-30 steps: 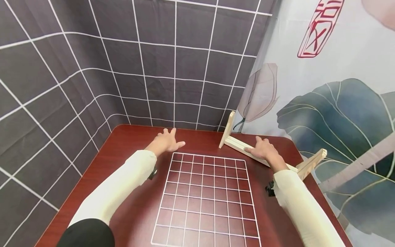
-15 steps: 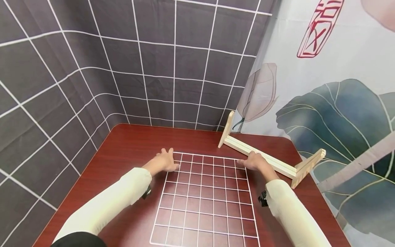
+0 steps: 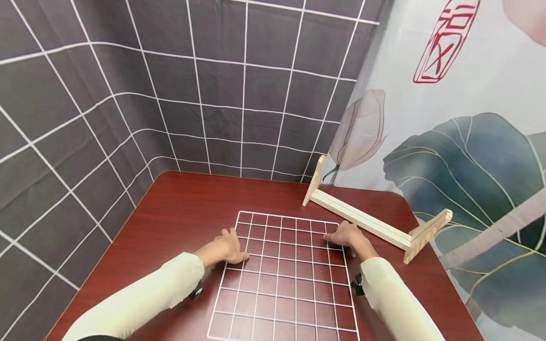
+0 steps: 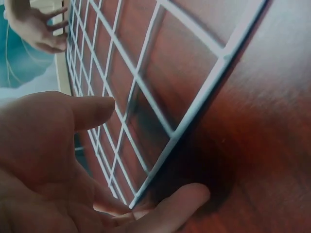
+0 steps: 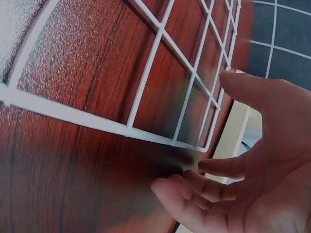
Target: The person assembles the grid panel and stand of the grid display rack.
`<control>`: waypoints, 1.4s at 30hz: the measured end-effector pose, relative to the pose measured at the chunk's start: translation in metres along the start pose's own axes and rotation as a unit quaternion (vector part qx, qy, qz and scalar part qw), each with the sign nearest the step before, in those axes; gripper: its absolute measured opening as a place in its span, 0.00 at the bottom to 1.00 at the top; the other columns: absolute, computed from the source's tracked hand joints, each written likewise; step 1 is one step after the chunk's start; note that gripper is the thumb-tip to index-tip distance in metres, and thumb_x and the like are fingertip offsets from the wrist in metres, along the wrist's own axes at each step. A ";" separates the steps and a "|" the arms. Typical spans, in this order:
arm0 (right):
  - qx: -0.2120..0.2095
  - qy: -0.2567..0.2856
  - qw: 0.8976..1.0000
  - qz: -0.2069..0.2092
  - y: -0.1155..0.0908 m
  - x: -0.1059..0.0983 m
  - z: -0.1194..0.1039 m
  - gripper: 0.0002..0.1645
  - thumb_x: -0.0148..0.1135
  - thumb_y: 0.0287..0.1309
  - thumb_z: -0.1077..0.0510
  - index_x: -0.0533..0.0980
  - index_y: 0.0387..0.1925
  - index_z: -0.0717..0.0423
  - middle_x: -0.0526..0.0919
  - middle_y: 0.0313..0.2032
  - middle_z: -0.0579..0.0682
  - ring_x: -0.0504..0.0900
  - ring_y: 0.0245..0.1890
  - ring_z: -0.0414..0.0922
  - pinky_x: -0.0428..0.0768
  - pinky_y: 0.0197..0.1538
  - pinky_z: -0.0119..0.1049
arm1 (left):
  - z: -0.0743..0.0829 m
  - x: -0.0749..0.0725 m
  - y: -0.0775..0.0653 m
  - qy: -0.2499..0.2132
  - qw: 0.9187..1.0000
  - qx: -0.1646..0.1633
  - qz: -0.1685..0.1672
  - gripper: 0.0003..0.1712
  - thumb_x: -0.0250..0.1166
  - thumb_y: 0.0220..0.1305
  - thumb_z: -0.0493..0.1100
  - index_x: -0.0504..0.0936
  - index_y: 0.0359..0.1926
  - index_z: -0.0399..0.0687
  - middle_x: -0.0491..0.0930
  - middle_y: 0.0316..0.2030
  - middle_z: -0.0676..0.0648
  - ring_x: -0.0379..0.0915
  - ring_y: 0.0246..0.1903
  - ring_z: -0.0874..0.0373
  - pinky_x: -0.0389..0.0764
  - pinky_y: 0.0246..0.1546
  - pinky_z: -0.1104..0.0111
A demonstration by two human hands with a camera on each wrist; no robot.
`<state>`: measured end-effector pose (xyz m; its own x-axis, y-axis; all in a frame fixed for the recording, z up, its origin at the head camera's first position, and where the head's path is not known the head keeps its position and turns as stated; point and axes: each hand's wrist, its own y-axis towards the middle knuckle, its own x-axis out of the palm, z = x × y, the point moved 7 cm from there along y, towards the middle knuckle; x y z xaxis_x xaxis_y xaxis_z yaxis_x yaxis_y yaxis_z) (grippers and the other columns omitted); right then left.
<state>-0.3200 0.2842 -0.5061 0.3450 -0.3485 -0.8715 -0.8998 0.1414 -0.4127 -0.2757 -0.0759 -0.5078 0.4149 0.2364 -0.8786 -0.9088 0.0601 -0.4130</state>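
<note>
A white wire grid panel (image 3: 277, 274) lies on the dark red table. My left hand (image 3: 229, 247) is over its left edge, thumb above the mesh; in the left wrist view the fingers are spread around the grid's edge wire (image 4: 172, 138), thumb and a finger apart. At the far right corner, my right hand (image 3: 344, 235) has its thumb over the mesh and the other fingers just outside the edge. The right wrist view shows these fingers (image 5: 218, 167) loosely bent near the grid's corner, with a gap between them and the thumb.
A wooden stand (image 3: 362, 219) with two upright end pieces and a crossbar stands at the back right of the table (image 3: 179, 208). Behind the table hangs a dark curtain (image 3: 217, 85) with white lines; a floral curtain (image 3: 448, 156) hangs on the right.
Both hands have come back toward the person, the right one also leftward off the wooden stand, down to the grid's two side edges. The grid and stand have not moved.
</note>
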 end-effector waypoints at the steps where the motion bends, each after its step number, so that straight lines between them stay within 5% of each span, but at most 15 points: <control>1: 0.005 0.000 1.000 -0.001 0.000 0.002 0.000 0.35 0.69 0.59 0.39 0.75 0.40 0.72 0.78 0.37 0.71 0.84 0.16 0.56 0.83 0.19 0.43 | 0.000 0.002 -0.001 0.000 1.000 -0.001 0.000 0.63 0.73 0.56 0.61 0.50 0.75 0.26 0.64 0.63 0.23 0.72 0.58 0.28 0.85 0.45 0.47; 8: 0.015 0.013 1.000 0.004 0.000 0.008 -0.002 0.49 0.71 0.56 0.46 0.59 0.60 0.79 0.63 0.56 0.84 0.82 0.17 0.58 0.83 0.18 0.44 | 0.003 0.007 -0.005 0.013 1.000 0.021 0.013 0.66 0.78 0.50 0.59 0.51 0.72 0.20 0.64 0.61 0.23 0.75 0.54 0.29 0.86 0.46 0.51; 15: -0.006 0.001 1.000 0.002 0.000 0.012 -0.009 0.47 0.71 0.53 0.50 0.59 0.57 0.81 0.64 0.51 0.81 0.82 0.18 0.57 0.82 0.17 0.40 | 0.006 0.010 -0.005 -0.010 0.999 0.021 0.026 0.58 0.80 0.44 0.52 0.60 0.64 0.18 0.66 0.51 0.25 0.76 0.46 0.32 0.87 0.32 0.55; 20: 0.009 0.018 1.000 0.022 -0.001 0.009 -0.007 0.44 0.72 0.51 0.49 0.61 0.52 0.77 0.68 0.47 0.79 0.80 0.28 0.58 0.82 0.18 0.40 | 0.005 0.011 -0.001 -0.055 0.997 0.010 0.052 0.51 0.81 0.40 0.50 0.66 0.55 0.21 0.66 0.46 0.28 0.75 0.41 0.33 0.83 0.19 0.58; 27: -0.004 0.041 0.999 0.036 -0.006 0.009 -0.005 0.42 0.71 0.49 0.49 0.61 0.50 0.75 0.75 0.40 0.73 0.80 0.32 0.57 0.80 0.20 0.38 | -0.003 0.016 0.002 -0.115 0.991 -0.013 0.071 0.56 0.81 0.37 0.47 0.62 0.61 0.21 0.65 0.47 0.28 0.73 0.47 0.31 0.76 0.08 0.60; 30: -0.003 0.053 0.998 0.039 -0.006 0.013 -0.005 0.40 0.71 0.48 0.49 0.61 0.49 0.72 0.76 0.38 0.69 0.79 0.30 0.55 0.80 0.20 0.37 | -0.006 0.016 -0.001 -0.112 0.991 -0.015 0.074 0.53 0.81 0.37 0.47 0.64 0.58 0.21 0.66 0.45 0.28 0.73 0.46 0.32 0.79 0.12 0.58; 33: 0.001 0.045 0.998 0.050 -0.006 0.013 -0.006 0.40 0.71 0.47 0.47 0.62 0.48 0.71 0.77 0.36 0.68 0.80 0.29 0.55 0.81 0.22 0.39 | -0.007 0.012 -0.003 -0.093 0.993 -0.010 0.078 0.52 0.82 0.36 0.48 0.66 0.56 0.21 0.66 0.44 0.30 0.74 0.44 0.33 0.84 0.27 0.54; 37: -0.010 0.006 0.997 0.081 -0.007 0.004 -0.009 0.40 0.72 0.48 0.43 0.67 0.47 0.73 0.80 0.38 0.70 0.82 0.34 0.58 0.84 0.36 0.49 | -0.003 0.003 -0.004 -0.075 0.994 0.003 0.083 0.56 0.81 0.37 0.50 0.64 0.59 0.19 0.67 0.46 0.29 0.75 0.44 0.33 0.82 0.48 0.47; 42: -0.024 -0.029 0.995 0.087 -0.009 -0.005 -0.014 0.40 0.70 0.51 0.41 0.70 0.46 0.74 0.81 0.43 0.72 0.82 0.43 0.62 0.81 0.51 0.56 | 0.000 -0.004 -0.005 -0.064 0.995 0.001 0.075 0.60 0.80 0.39 0.51 0.60 0.64 0.18 0.67 0.49 0.26 0.75 0.47 0.31 0.81 0.52 0.46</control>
<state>-0.3177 0.2712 -0.4946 0.1957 -0.2689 -0.9431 -0.9586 0.1502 -0.2418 -0.2732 -0.0770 -0.5019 0.2651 0.3651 -0.8924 -0.9603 0.0169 -0.2783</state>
